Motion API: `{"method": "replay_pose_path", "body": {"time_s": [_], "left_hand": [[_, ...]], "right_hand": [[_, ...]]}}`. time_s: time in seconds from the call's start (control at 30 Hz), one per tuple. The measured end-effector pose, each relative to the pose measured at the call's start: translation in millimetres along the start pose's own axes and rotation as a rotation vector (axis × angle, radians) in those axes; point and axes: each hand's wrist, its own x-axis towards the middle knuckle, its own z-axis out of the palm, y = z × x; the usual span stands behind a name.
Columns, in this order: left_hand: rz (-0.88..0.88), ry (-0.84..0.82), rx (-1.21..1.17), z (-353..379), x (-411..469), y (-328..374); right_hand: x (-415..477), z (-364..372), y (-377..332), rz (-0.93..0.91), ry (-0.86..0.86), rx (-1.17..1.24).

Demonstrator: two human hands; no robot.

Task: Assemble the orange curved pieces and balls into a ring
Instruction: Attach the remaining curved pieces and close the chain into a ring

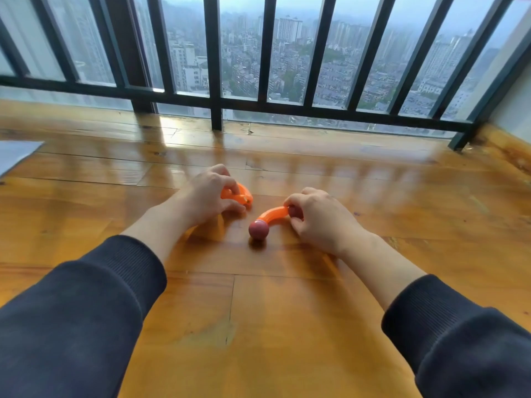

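My left hand [205, 195] grips an orange curved piece [240, 194] on the wooden floor; its fingers cover most of the piece. A second orange curved piece [271, 214] lies to the right, with a dull red ball [258, 229] fixed on its near end. My right hand [319, 218] holds the far end of this piece, where another reddish ball [293, 211] shows between thumb and fingers. The two pieces lie apart, with a gap of floor between them.
The glossy wooden floor [258, 297] stretches all around. A dark metal railing [215, 104] with glass stands at the far edge. A grey sheet [14, 156] lies at the far left. A wall corner [511, 116] rises at the right.
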Motion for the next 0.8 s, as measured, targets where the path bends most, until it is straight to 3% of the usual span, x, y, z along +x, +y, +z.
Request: {"method": "replay_pose_path", "body": {"time_s": [0.37,0.6,0.8], "left_hand": [[0.056,-0.115,-0.066,6,1,-10],[0.061,-0.134,-0.122,1,0,-3],[0.046,-0.144,-0.17,2,0,0]], "right_hand": [[0,-1,6,0.2,0.082,-0.101],[-1,-10,5,0.342,-0.021,-0.18],[-1,-8,7,0.238,-0.035,-0.084]]}}
